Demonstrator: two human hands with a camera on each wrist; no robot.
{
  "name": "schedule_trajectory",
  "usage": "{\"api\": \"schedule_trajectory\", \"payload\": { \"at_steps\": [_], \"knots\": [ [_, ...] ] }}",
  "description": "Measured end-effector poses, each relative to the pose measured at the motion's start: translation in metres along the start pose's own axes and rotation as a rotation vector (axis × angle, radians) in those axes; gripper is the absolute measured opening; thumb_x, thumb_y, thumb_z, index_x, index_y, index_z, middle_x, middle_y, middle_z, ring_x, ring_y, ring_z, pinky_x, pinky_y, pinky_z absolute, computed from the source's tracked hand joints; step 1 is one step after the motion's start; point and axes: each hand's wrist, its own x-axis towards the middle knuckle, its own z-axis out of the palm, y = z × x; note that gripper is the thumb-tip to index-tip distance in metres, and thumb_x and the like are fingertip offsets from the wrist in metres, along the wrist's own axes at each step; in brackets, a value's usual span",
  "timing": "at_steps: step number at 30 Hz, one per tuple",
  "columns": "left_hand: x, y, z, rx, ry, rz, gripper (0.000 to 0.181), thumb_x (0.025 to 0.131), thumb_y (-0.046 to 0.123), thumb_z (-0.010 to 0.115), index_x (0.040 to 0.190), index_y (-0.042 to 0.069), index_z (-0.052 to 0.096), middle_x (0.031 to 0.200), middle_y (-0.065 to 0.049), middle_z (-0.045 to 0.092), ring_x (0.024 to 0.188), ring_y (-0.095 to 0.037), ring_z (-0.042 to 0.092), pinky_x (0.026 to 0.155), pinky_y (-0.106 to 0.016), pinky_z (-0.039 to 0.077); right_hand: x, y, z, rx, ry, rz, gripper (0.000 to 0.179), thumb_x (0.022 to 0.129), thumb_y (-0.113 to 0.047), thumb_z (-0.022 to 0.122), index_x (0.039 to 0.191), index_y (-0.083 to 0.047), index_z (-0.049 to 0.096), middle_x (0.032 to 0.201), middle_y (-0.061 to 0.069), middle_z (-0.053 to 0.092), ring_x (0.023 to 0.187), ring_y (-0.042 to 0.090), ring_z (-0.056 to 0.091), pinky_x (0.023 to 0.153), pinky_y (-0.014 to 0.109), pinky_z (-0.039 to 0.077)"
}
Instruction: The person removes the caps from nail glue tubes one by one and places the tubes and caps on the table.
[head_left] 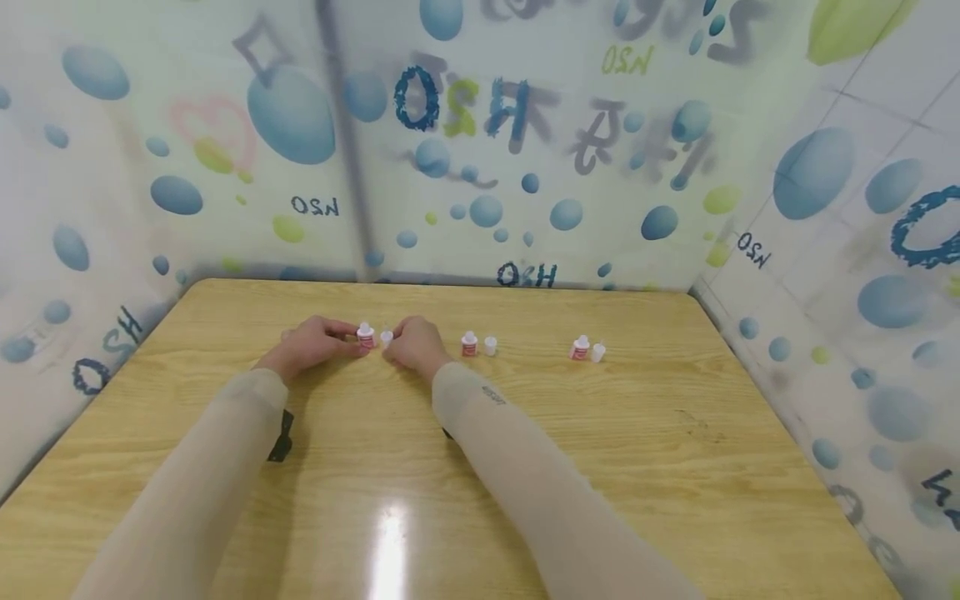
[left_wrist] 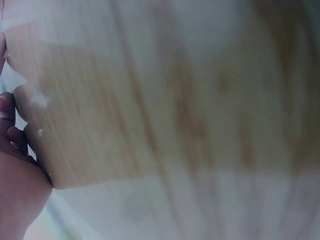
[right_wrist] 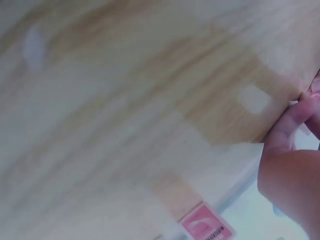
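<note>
In the head view, a small white bottle with a pink label (head_left: 365, 336) stands toward the left of the row. My left hand (head_left: 318, 343) holds it from the left, fingertips and thumb at its side. Just right of that bottle, my right hand (head_left: 417, 344) pinches a small white cap (head_left: 386, 337) with a thin tip, partly hidden by the fingers. The left wrist view catches only part of the left hand (left_wrist: 22, 185) at its left edge. Curled fingers of the right hand (right_wrist: 287, 155) show at the right edge of the right wrist view.
A second pink-labelled bottle (head_left: 468, 344) stands right of my right hand, a white cap (head_left: 491, 345) beside it. Farther right are a third bottle (head_left: 580, 348) and its cap (head_left: 597, 352). The wooden table (head_left: 600, 483) meets a patterned wall covering (head_left: 480, 167) behind.
</note>
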Motion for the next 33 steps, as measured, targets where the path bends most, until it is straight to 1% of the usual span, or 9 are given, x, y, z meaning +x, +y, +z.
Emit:
{"api": "schedule_trajectory", "payload": {
  "at_steps": [4, 9, 14, 17, 20, 24, 29, 31, 33],
  "knots": [
    [0.000, -0.004, 0.001, 0.014, -0.009, 0.014, 0.070, 0.093, 0.058, 0.076, 0.147, 0.016, 0.066, 0.156, -0.022, 0.058, 0.146, -0.046, 0.046, 0.119, -0.076, 0.014, 0.003, 0.003, 0.001, -0.094, -0.029, -0.013, 0.007, 0.091, -0.010, 0.080, 0.089, -0.003, 0.079, 0.062, -0.001, 0.068, 0.057, 0.009, 0.058, 0.061, 0.020, 0.047],
    [0.002, -0.008, 0.005, 0.007, -0.029, 0.034, 0.071, 0.093, 0.056, 0.077, 0.150, 0.015, 0.063, 0.150, -0.022, 0.061, 0.135, -0.039, 0.051, 0.116, -0.070, 0.027, 0.002, 0.008, -0.001, -0.179, -0.046, -0.033, 0.035, 0.092, -0.013, 0.079, 0.060, -0.009, 0.068, 0.050, -0.005, 0.058, 0.048, 0.008, 0.053, 0.054, 0.019, 0.041],
    [0.005, -0.010, 0.004, -0.034, -0.024, 0.101, 0.063, 0.095, 0.048, 0.079, 0.146, 0.013, 0.066, 0.135, -0.017, 0.063, 0.118, -0.030, 0.051, 0.101, -0.046, 0.042, 0.001, 0.012, -0.004, -0.213, -0.052, -0.036, 0.036, 0.091, -0.017, 0.081, 0.060, -0.011, 0.065, 0.051, -0.004, 0.060, 0.047, 0.008, 0.053, 0.055, 0.020, 0.042],
    [0.004, -0.011, 0.002, -0.068, -0.023, 0.114, 0.056, 0.095, 0.041, 0.080, 0.141, 0.010, 0.069, 0.130, -0.014, 0.065, 0.113, -0.026, 0.052, 0.094, -0.035, 0.042, -0.004, 0.015, -0.005, -0.287, -0.082, -0.072, 0.034, 0.093, -0.020, 0.079, 0.062, -0.010, 0.066, 0.056, -0.004, 0.062, 0.051, 0.008, 0.054, 0.057, 0.022, 0.044],
    [0.001, -0.014, 0.000, -0.079, -0.041, 0.116, 0.052, 0.095, 0.038, 0.081, 0.137, 0.008, 0.072, 0.135, -0.017, 0.069, 0.117, -0.027, 0.058, 0.096, -0.033, 0.045, -0.009, 0.021, -0.005, -0.430, -0.120, -0.136, 0.044, 0.096, -0.022, 0.074, 0.057, -0.012, 0.057, 0.054, -0.004, 0.052, 0.052, 0.010, 0.048, 0.058, 0.023, 0.043],
    [-0.008, -0.016, -0.002, -0.072, -0.060, 0.110, 0.045, 0.094, 0.038, 0.082, 0.127, 0.007, 0.076, 0.138, -0.018, 0.071, 0.129, -0.033, 0.061, 0.106, -0.042, 0.046, -0.017, 0.031, -0.004, -0.551, -0.186, -0.167, 0.048, 0.094, -0.023, 0.074, 0.056, -0.014, 0.045, 0.054, -0.005, 0.037, 0.050, 0.011, 0.037, 0.053, 0.025, 0.037],
    [-0.026, -0.014, 0.000, -0.049, -0.059, 0.127, 0.032, 0.095, 0.034, 0.080, 0.114, 0.008, 0.078, 0.129, -0.016, 0.072, 0.120, -0.032, 0.061, 0.100, -0.043, 0.046, -0.060, 0.029, -0.029, -0.514, -0.314, -0.165, 0.024, 0.098, -0.031, 0.076, 0.093, -0.008, 0.069, 0.079, -0.003, 0.063, 0.065, 0.007, 0.056, 0.063, 0.023, 0.047],
    [-0.035, -0.013, 0.002, -0.028, -0.052, 0.154, 0.030, 0.098, 0.033, 0.077, 0.114, 0.008, 0.078, 0.127, -0.015, 0.072, 0.115, -0.028, 0.061, 0.095, -0.039, 0.047, -0.079, 0.032, -0.044, -0.497, -0.327, -0.182, 0.032, 0.101, -0.036, 0.074, 0.116, -0.009, 0.071, 0.100, -0.001, 0.072, 0.080, 0.007, 0.065, 0.074, 0.024, 0.053],
    [-0.044, -0.012, 0.002, -0.006, -0.037, 0.174, 0.033, 0.100, 0.035, 0.074, 0.118, 0.008, 0.076, 0.126, -0.015, 0.071, 0.112, -0.027, 0.061, 0.092, -0.036, 0.048, -0.095, 0.038, -0.065, -0.500, -0.310, -0.220, 0.037, 0.104, -0.039, 0.070, 0.125, -0.008, 0.070, 0.112, 0.003, 0.074, 0.090, 0.011, 0.070, 0.082, 0.028, 0.057]
  ]
}}
